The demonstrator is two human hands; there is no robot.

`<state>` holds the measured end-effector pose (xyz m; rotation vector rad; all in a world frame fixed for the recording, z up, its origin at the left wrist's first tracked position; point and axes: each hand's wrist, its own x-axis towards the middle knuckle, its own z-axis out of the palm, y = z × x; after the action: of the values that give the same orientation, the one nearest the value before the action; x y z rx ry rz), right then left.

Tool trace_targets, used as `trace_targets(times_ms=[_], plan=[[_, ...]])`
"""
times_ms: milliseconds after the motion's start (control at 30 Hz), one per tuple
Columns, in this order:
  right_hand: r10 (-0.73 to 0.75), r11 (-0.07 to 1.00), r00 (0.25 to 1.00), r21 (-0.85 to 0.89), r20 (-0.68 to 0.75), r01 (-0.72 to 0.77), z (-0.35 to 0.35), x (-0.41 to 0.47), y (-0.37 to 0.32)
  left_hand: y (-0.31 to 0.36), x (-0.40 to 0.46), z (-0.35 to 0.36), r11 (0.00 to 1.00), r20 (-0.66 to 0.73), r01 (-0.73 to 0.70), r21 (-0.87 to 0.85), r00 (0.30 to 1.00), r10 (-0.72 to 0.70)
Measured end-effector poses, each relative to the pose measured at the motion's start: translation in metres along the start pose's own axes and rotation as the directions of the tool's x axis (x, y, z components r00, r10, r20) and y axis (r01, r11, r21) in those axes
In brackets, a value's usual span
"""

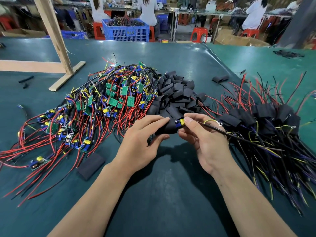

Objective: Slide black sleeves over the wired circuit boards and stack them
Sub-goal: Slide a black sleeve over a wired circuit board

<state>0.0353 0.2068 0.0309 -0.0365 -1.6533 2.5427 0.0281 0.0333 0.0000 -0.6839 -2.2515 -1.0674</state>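
Observation:
My left hand (142, 141) grips a black sleeve (168, 128) above the green table (162, 194). My right hand (203, 139) pinches the blue and yellow end of a wired circuit board (180, 123) that sticks out of the sleeve's right opening. Its black and yellow wires (239, 135) trail off to the right. A pile of bare wired boards (95, 106) lies to the left, and a heap of empty black sleeves (177, 94) sits behind my hands. Sleeved boards (263, 115) are stacked at the right.
One flat black sleeve (90, 165) lies alone near my left forearm. A wooden frame (56, 48) stands at the back left. Beyond the table are a blue crate (126, 30), red stools (199, 34) and seated people.

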Motion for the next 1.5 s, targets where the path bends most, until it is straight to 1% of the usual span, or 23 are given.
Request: trace_targets(times_ms=[100, 200, 333, 433, 600, 800, 1033, 1200, 1300, 1400, 1500], plan=[[0.108, 0.989, 0.994, 0.099, 0.001, -0.107, -0.0003, 0.0014, -0.0005, 0.0004, 0.0012, -0.0003, 1.000, -0.009, 0.002, -0.027, 1.000, -0.002], [0.168, 0.978, 0.985, 0.121, 0.029, -0.170, -0.0014, 0.0028, -0.0011, 0.0011, 0.0020, 0.0006, 1.000, -0.031, 0.024, -0.013, 0.999, -0.024], [0.168, 0.982, 0.985, 0.077, 0.048, -0.171, -0.0026, 0.0039, 0.0009, 0.0020, 0.0022, -0.0010, 0.999, -0.017, 0.045, -0.021, 0.999, -0.046], [0.141, 0.986, 0.988, 0.084, 0.060, -0.146, -0.0033, 0.0040, 0.0016, 0.0028, 0.0024, -0.0029, 0.997, 0.009, 0.047, -0.069, 0.999, -0.047], [0.209, 0.966, 0.974, 0.136, 0.083, -0.219, -0.0044, 0.0043, 0.0011, 0.0032, 0.0020, -0.0045, 0.992, 0.055, 0.044, -0.120, 0.998, -0.038], [0.118, 0.993, 0.991, 0.017, 0.056, -0.119, -0.0013, 0.0029, 0.0040, 0.0026, 0.0014, -0.0030, 0.994, -0.011, 0.004, -0.106, 1.000, -0.006], [0.150, 0.989, 0.988, 0.010, 0.022, -0.150, -0.0003, 0.0013, 0.0046, 0.0010, 0.0014, -0.0016, 0.995, -0.014, -0.004, -0.104, 1.000, 0.002], [0.085, 0.990, 0.995, -0.116, 0.049, -0.079, -0.0034, 0.0015, 0.0031, 0.0013, 0.0001, -0.0015, 0.996, 0.023, 0.003, -0.094, 1.000, -0.001], [0.061, 0.988, 0.998, -0.146, 0.025, -0.057, -0.0021, 0.0009, 0.0048, 0.0022, 0.0001, -0.0008, 0.997, -0.003, 0.013, -0.082, 1.000, -0.013], [0.078, 0.991, 0.997, -0.112, 0.001, -0.077, -0.0013, 0.0004, 0.0070, 0.0027, 0.0008, -0.0020, 0.996, -0.009, 0.028, -0.087, 1.000, -0.029], [0.102, 0.991, 0.995, -0.083, 0.019, -0.101, -0.0020, 0.0001, 0.0062, 0.0048, 0.0005, -0.0033, 0.996, 0.010, 0.023, -0.086, 1.000, -0.022]])
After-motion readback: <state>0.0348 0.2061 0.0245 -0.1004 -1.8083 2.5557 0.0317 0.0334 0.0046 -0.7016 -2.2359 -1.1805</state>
